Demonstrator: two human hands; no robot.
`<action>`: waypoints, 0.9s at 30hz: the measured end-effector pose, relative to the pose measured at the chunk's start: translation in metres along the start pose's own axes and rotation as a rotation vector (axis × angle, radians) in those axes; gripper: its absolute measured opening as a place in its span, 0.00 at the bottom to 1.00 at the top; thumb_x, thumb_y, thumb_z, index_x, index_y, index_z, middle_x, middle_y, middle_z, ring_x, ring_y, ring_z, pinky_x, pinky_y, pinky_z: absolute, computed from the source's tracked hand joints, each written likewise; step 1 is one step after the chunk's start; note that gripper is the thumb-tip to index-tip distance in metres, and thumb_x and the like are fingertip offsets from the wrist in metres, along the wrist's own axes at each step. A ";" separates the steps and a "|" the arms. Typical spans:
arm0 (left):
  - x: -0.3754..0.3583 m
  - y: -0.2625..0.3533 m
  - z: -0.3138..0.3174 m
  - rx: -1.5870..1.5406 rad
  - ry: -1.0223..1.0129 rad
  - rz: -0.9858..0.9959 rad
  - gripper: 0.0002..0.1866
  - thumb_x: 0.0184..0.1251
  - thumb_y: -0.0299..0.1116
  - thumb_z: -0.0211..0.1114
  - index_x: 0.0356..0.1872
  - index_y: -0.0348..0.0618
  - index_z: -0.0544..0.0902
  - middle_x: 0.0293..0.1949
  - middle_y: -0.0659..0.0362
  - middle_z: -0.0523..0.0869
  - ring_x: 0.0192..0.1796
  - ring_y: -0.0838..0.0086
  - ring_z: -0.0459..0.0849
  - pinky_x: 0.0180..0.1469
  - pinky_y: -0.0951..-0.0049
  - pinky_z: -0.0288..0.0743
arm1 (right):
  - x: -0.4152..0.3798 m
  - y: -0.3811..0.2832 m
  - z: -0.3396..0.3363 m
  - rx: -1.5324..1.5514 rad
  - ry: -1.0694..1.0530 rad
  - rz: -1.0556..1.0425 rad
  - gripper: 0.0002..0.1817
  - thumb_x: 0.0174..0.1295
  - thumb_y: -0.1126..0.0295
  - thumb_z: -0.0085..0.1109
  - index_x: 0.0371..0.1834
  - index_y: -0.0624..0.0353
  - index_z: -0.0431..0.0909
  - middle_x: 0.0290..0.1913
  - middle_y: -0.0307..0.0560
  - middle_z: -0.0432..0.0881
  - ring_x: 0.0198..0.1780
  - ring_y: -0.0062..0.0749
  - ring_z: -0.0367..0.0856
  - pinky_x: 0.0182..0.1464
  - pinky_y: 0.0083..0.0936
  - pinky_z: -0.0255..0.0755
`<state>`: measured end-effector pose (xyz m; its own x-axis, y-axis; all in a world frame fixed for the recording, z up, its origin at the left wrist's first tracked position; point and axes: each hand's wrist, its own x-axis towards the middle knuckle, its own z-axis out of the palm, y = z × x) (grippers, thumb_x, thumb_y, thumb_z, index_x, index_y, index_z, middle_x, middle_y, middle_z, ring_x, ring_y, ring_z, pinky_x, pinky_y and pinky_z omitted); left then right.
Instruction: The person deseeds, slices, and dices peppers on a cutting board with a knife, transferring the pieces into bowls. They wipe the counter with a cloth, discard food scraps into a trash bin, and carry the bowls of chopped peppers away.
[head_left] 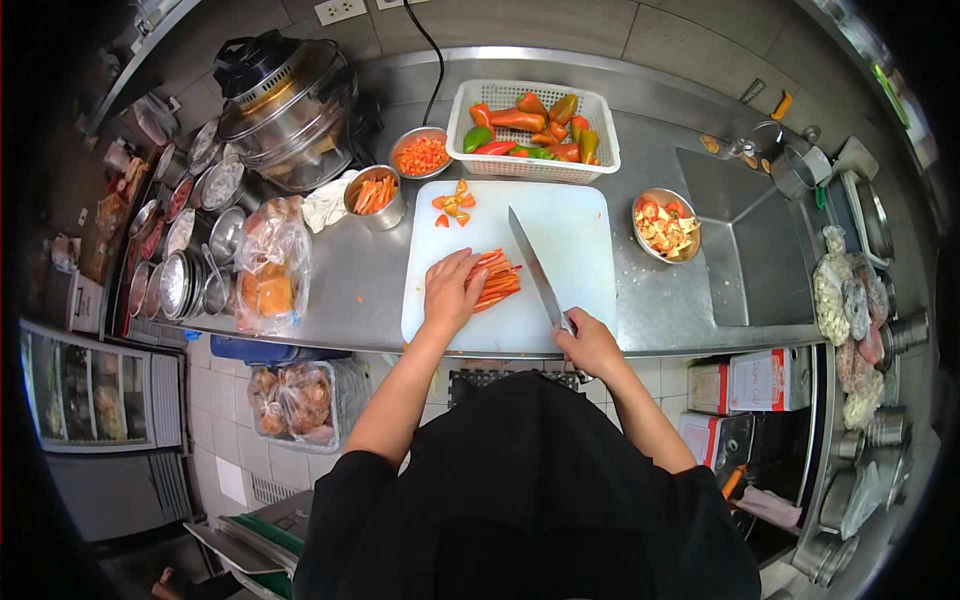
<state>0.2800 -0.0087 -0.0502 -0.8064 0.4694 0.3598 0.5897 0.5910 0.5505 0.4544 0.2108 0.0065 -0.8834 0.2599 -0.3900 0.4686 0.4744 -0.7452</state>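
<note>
Pepper strips (495,280) are pinned on the board (580,225) by the left hand (450,290); the knife (535,268) is gripped in the right hand (590,345). Fingertips beside the blade risk being nicked.

Steel counter (660,300) bears cutting board (575,235), basket (600,135), perhaps four bowls.

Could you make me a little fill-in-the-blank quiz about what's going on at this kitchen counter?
1. The right hand holds a ____ by its handle.
2. The left hand presses down on a bundle of red pepper strips lying on the white ____.
3. Whole peppers sit in a white ____ behind the board.
4. The metal bowl beside that holds pepper cut into small ____.

Missing words: knife; cutting board; basket; cubes
</note>
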 end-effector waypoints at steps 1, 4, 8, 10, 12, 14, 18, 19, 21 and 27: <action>0.000 -0.002 0.003 0.003 0.000 0.000 0.20 0.77 0.44 0.60 0.61 0.45 0.84 0.64 0.50 0.83 0.67 0.57 0.78 0.72 0.56 0.63 | -0.001 -0.001 0.001 0.002 -0.001 -0.002 0.23 0.65 0.58 0.63 0.54 0.67 0.79 0.43 0.67 0.87 0.47 0.61 0.86 0.51 0.44 0.78; 0.006 -0.001 0.014 -0.027 -0.004 -0.071 0.23 0.77 0.45 0.61 0.63 0.41 0.81 0.63 0.49 0.83 0.67 0.57 0.79 0.72 0.55 0.64 | -0.007 -0.009 -0.001 -0.011 -0.014 -0.023 0.23 0.65 0.58 0.63 0.53 0.67 0.79 0.43 0.67 0.87 0.46 0.61 0.86 0.51 0.44 0.78; 0.011 0.009 0.020 0.065 -0.033 -0.082 0.22 0.77 0.44 0.60 0.63 0.39 0.80 0.60 0.51 0.85 0.64 0.57 0.80 0.68 0.54 0.66 | -0.016 -0.019 -0.003 -0.020 -0.052 -0.042 0.22 0.66 0.58 0.63 0.53 0.68 0.79 0.42 0.68 0.87 0.46 0.62 0.86 0.50 0.45 0.78; 0.015 0.014 0.019 0.050 -0.011 -0.095 0.21 0.78 0.43 0.59 0.61 0.39 0.81 0.59 0.51 0.85 0.63 0.58 0.80 0.67 0.54 0.67 | -0.015 -0.019 -0.001 -0.018 -0.040 -0.042 0.22 0.66 0.58 0.63 0.52 0.68 0.79 0.42 0.68 0.87 0.46 0.62 0.86 0.50 0.46 0.78; 0.020 0.020 0.022 0.062 -0.018 -0.109 0.19 0.77 0.41 0.60 0.59 0.39 0.81 0.55 0.50 0.87 0.59 0.56 0.82 0.62 0.53 0.70 | -0.013 -0.016 0.001 -0.046 0.005 -0.061 0.22 0.66 0.59 0.62 0.51 0.69 0.79 0.42 0.69 0.86 0.47 0.64 0.86 0.50 0.47 0.77; 0.019 0.018 0.035 0.131 0.044 -0.036 0.16 0.76 0.40 0.60 0.55 0.40 0.82 0.51 0.53 0.86 0.56 0.58 0.81 0.59 0.55 0.69 | -0.012 -0.018 0.000 -0.073 -0.020 -0.072 0.22 0.65 0.59 0.62 0.50 0.69 0.78 0.42 0.70 0.86 0.47 0.65 0.85 0.50 0.49 0.77; 0.009 0.023 0.048 0.297 0.111 0.019 0.09 0.71 0.36 0.62 0.44 0.45 0.83 0.41 0.57 0.83 0.48 0.62 0.80 0.50 0.57 0.68 | -0.005 -0.018 -0.009 -0.256 -0.103 -0.041 0.19 0.66 0.62 0.58 0.48 0.69 0.75 0.41 0.73 0.86 0.45 0.69 0.85 0.51 0.53 0.77; 0.008 0.024 0.050 0.296 0.110 0.015 0.09 0.71 0.36 0.62 0.44 0.45 0.83 0.41 0.57 0.83 0.48 0.62 0.80 0.50 0.57 0.68 | -0.004 -0.020 -0.010 -0.258 -0.107 -0.041 0.19 0.66 0.62 0.58 0.48 0.69 0.75 0.41 0.73 0.86 0.45 0.69 0.85 0.51 0.53 0.77; 0.006 0.028 0.055 0.297 0.150 -0.013 0.05 0.70 0.34 0.63 0.40 0.46 0.81 0.40 0.57 0.81 0.45 0.60 0.79 0.48 0.55 0.67 | -0.004 -0.025 -0.013 -0.363 -0.037 -0.037 0.17 0.66 0.64 0.55 0.48 0.68 0.73 0.38 0.73 0.86 0.44 0.69 0.85 0.51 0.55 0.77; 0.007 0.031 0.053 0.306 0.189 -0.005 0.05 0.69 0.34 0.63 0.42 0.47 0.81 0.38 0.59 0.81 0.45 0.63 0.79 0.47 0.57 0.67 | -0.008 -0.034 -0.015 -0.454 0.076 -0.125 0.14 0.66 0.65 0.56 0.47 0.65 0.72 0.35 0.68 0.86 0.42 0.66 0.86 0.49 0.56 0.77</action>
<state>0.2953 0.0479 -0.0703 -0.7868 0.3533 0.5062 0.5490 0.7753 0.3123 0.4455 0.2054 0.0435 -0.9379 0.2304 -0.2593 0.3304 0.8211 -0.4654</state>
